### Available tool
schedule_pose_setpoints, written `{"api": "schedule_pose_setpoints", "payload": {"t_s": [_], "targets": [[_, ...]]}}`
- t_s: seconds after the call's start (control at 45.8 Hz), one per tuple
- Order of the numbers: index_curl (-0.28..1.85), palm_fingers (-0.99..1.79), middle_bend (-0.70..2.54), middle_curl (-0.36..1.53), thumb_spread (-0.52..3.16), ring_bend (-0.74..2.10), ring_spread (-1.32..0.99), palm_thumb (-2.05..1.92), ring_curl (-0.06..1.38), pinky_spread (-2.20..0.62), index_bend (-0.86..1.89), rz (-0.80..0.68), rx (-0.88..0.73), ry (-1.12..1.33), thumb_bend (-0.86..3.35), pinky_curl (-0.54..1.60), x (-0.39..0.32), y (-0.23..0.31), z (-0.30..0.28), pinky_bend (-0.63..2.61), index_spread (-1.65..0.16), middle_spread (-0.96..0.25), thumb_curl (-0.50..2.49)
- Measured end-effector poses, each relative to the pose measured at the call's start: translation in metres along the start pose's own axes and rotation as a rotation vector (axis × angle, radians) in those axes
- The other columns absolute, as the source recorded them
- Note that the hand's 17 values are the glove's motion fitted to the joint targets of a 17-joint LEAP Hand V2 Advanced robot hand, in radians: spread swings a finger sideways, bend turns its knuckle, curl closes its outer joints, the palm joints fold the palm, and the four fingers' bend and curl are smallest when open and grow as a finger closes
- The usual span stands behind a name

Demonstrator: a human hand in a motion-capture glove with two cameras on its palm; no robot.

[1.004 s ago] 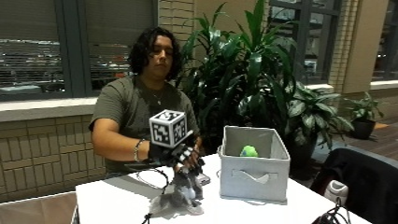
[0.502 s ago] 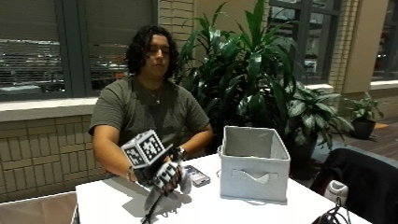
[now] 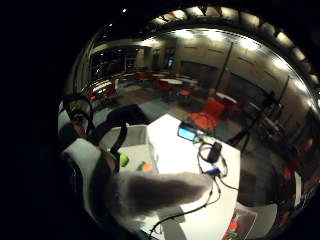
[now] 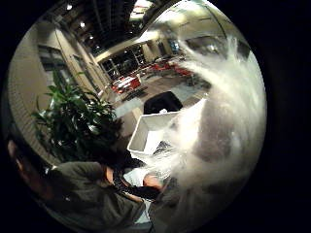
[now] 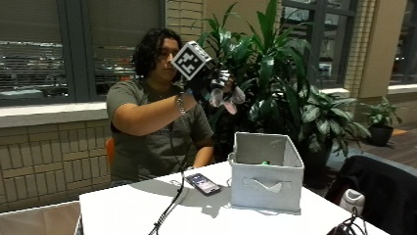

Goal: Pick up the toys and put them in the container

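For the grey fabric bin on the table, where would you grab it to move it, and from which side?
Take the grey fabric bin by the cut-out handle on its camera-facing wall, approaching from that side. Its walls look like soft fabric and the top is open, so the handle slot gives fingers a hold. The gloved right hand currently holds a furry toy.

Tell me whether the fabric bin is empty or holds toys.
Not empty: the fabric bin holds a green toy and an orange toy.
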State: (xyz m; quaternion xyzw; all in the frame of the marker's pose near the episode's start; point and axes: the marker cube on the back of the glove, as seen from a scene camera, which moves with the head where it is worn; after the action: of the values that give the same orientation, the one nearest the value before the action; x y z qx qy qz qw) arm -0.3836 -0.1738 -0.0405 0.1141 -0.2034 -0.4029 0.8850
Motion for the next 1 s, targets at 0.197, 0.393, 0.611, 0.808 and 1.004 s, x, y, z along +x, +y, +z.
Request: {"api": "schedule_pose_setpoints", "payload": {"t_s": [0.197, 0.393, 0.611, 0.808, 1.004], "targets": [[0.81, 1.19, 0.99, 0.85, 1.11, 1.37, -0.29, 0.27, 0.55, -0.37, 0.44, -0.231, -0.075, 0.006, -0.01, 0.46, -0.029, -0.037, 0.048, 0.95, -0.38, -0.32, 0.56], [0.84, 1.02, 0.96, 0.8, 1.17, 1.28, -0.29, -0.04, 0.5, -0.35, 0.39, 0.021, -0.274, 0.023, -0.11, 0.43, -0.026, -0.041, 0.088, 0.85, -0.38, -0.3, 0.48], [0.75, 0.11, 0.67, 0.66, 0.84, 0.98, -0.3, -0.2, 0.39, -0.1, 0.22, -0.05, -0.372, 0.135, -0.16, 0.39, 0.008, 0.016, 0.069, 0.75, -0.42, -0.27, 0.36], [0.66, 0.19, 0.59, 0.6, 0.78, 0.97, -0.29, -0.19, 0.34, -0.03, 0.18, 0.077, -0.419, 0.157, -0.14, 0.34, 0.055, 0.099, 0.029, 0.71, -0.44, -0.25, 0.3], [0.64, 0.23, 0.56, 0.56, 0.82, 0.93, -0.28, -0.17, 0.32, 0.0, 0.21, 0.197, -0.419, 0.287, -0.12, 0.33, 0.101, 0.163, -0.003, 0.68, -0.45, -0.24, 0.25]]}}
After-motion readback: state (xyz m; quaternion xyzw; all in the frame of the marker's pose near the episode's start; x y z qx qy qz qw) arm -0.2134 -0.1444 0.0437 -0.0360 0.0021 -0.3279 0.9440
